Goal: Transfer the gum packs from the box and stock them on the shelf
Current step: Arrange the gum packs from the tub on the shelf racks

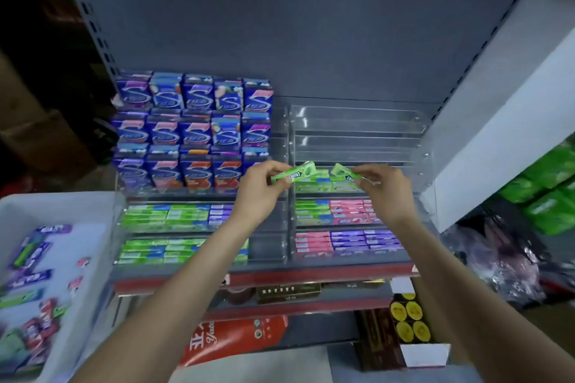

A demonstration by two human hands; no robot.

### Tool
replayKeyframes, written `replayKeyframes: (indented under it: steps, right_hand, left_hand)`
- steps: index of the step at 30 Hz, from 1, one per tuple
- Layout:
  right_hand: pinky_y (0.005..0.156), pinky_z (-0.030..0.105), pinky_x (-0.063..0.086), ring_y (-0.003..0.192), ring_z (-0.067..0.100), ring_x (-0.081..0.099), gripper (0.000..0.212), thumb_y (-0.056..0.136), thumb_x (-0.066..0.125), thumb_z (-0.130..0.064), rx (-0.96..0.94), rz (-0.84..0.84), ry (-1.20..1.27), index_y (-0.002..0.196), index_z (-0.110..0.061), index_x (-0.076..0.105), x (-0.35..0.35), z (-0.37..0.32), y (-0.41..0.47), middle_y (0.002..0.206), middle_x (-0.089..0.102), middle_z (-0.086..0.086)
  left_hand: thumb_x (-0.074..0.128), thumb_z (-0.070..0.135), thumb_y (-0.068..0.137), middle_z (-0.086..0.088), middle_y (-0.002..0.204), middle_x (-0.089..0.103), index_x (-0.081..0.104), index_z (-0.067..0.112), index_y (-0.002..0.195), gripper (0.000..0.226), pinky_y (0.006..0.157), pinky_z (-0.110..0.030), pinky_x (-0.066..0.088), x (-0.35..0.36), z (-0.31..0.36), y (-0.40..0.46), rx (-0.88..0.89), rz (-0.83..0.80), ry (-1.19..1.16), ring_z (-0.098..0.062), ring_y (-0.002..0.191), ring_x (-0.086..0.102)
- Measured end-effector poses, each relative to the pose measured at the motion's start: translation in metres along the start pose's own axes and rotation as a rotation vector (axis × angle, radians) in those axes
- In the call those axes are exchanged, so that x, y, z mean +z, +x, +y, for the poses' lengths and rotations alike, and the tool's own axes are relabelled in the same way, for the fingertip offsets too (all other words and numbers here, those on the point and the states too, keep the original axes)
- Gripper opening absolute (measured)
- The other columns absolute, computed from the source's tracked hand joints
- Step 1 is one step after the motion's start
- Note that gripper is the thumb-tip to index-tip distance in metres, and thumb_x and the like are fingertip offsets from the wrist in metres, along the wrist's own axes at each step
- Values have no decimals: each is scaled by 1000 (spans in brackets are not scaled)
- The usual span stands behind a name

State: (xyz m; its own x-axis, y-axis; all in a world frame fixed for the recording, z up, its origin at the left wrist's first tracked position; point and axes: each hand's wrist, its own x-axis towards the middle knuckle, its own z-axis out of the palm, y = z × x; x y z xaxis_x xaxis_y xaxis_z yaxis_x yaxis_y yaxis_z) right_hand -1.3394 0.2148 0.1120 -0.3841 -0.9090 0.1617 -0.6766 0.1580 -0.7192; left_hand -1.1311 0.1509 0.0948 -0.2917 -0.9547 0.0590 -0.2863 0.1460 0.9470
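My left hand (259, 188) pinches a green gum pack (292, 171) by its near end. My right hand (381, 186) pinches a second green gum pack (343, 172). Both packs hover over a clear acrylic tier (367, 161) of the shelf display, where a few green packs (314, 186) lie. The white box (90, 211) stands at the lower left with several loose purple, green and red packs (29, 258) inside.
Blue upright gum boxes (193, 130) fill the upper left tiers. Flat green, pink and purple packs (342, 241) fill the lower tiers. Two upper right tiers (357, 127) hold nothing. Boxed goods (407, 320) sit on lower shelves; green packets (547, 196) hang at right.
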Motion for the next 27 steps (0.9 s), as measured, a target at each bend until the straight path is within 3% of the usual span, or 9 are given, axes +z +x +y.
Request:
replayKeyframes:
  steps: [3, 5, 8, 12, 17, 21, 27]
  right_hand:
    - [74, 10, 34, 100, 20, 62, 21, 89, 58, -1, -33, -9, -138, 105, -7, 70, -13, 16, 21, 113, 67, 7]
    - [74, 8, 32, 101, 21, 61, 23, 91, 54, -1, -47, -39, -222, 109, -7, 69, -15, 23, 35, 118, 65, 8]
    - [72, 11, 37, 85, 16, 59, 26, 93, 51, -2, -54, -88, -281, 112, -10, 67, -10, 32, 54, 120, 63, 8]
    - [81, 16, 40, 97, 19, 60, 26, 94, 51, -4, -96, -179, -342, 113, -11, 67, 7, 46, 70, 121, 61, 9]
    - [88, 28, 48, 100, 23, 61, 25, 94, 53, -6, -153, -261, -407, 115, -11, 66, 15, 55, 79, 121, 60, 10]
    - [92, 25, 46, 104, 20, 58, 25, 94, 52, -8, -240, -353, -428, 114, -10, 66, 11, 59, 81, 117, 61, 8]
    - [83, 23, 49, 90, 22, 64, 27, 97, 46, -8, -275, -500, -317, 117, -9, 65, 16, 66, 86, 116, 64, 9]
  left_hand:
    - [65, 13, 88, 7, 98, 65, 68, 16, 105, 18, 70, -7, 40, 15, 9, 14, 28, 15, 161, -6, 92, 58]
    - [64, 14, 88, 8, 99, 63, 67, 15, 107, 19, 67, -1, 38, 21, 15, 23, 52, 32, 219, -3, 91, 55]
    - [63, 13, 89, 6, 102, 65, 67, 14, 108, 20, 75, -6, 40, 28, 20, 35, 76, 33, 269, -5, 93, 57]
    - [64, 13, 89, 0, 110, 68, 67, 14, 109, 21, 89, -18, 42, 40, 18, 50, 91, -16, 309, -12, 104, 61]
    - [64, 13, 89, 2, 111, 68, 67, 15, 110, 22, 89, -15, 41, 54, 12, 59, 73, -51, 330, -10, 105, 61]
    - [63, 13, 89, 3, 112, 67, 67, 15, 111, 23, 89, -12, 40, 61, 12, 60, 45, -41, 315, -8, 104, 60]
    - [63, 13, 89, 4, 112, 67, 66, 14, 112, 24, 87, -11, 39, 68, 13, 56, -13, 29, 307, 0, 97, 55]
